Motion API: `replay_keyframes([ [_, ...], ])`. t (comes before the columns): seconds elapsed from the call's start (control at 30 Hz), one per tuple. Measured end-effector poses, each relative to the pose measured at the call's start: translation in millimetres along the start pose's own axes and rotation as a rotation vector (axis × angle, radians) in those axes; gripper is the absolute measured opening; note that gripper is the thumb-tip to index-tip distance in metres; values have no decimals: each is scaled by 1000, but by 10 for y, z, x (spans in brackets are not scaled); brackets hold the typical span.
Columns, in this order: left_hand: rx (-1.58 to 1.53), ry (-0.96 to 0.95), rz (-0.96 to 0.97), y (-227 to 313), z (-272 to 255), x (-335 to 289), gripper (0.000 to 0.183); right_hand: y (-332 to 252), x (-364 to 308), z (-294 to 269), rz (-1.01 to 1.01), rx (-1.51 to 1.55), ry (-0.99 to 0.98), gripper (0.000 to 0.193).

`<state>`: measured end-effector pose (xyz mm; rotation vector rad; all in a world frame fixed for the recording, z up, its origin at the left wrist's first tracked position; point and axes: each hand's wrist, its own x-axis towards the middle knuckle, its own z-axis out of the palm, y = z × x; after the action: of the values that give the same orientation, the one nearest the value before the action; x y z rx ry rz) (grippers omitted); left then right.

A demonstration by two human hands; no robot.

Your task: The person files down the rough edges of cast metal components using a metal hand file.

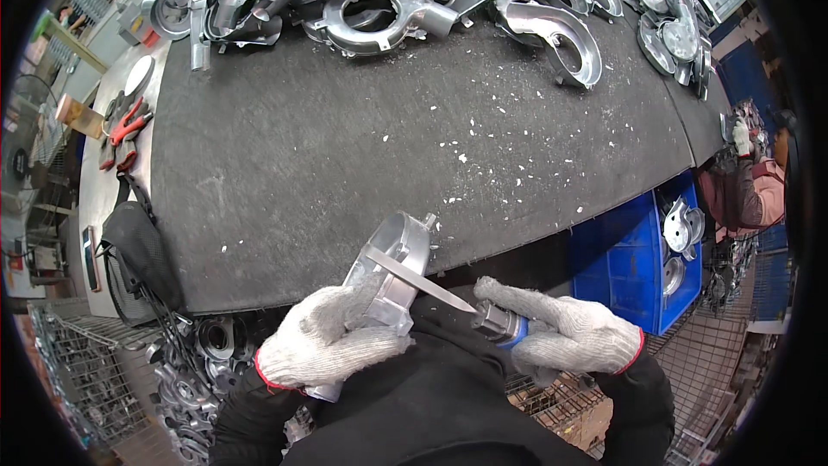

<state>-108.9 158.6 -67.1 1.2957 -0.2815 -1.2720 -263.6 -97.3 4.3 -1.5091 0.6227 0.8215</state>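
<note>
My left hand, in a white knitted glove with a red cuff, is closed around a silver cast metal housing at the table's near edge. The casting is tilted, its hollow side showing. In the same kind of glove, my right hand grips a file tool with a dark collar and a blue ring. Its long flat blade points left and crosses the casting's hollow; whether it touches the inner wall I cannot tell. Most of the tool's body is hidden by the glove.
Similar castings are heaped along the far side of the dark table mat, which carries scattered metal chips. Red-handled pliers and a black bag lie left. A blue bin with castings stands right; a co-worker's sleeve shows beyond.
</note>
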Motion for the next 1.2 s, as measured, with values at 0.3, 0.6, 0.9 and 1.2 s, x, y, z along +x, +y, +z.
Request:
replay_keyframes([
  [0.3, 55, 30, -46, 269, 29, -44, 39, 167, -20, -20, -251, -385, 71, 72],
  [0.6, 308, -101, -59, 366, -221, 143, 50, 117, 119, 75, -425, -689, 301, 72],
  [0.9, 513, -95, 30, 401, -271, 193, 47, 75, 240, 38, -461, -719, 277, 68],
  [1.2, 787, -192, 119, 450, -321, 178, 50, 123, 305, -9, -462, -819, 205, 66],
])
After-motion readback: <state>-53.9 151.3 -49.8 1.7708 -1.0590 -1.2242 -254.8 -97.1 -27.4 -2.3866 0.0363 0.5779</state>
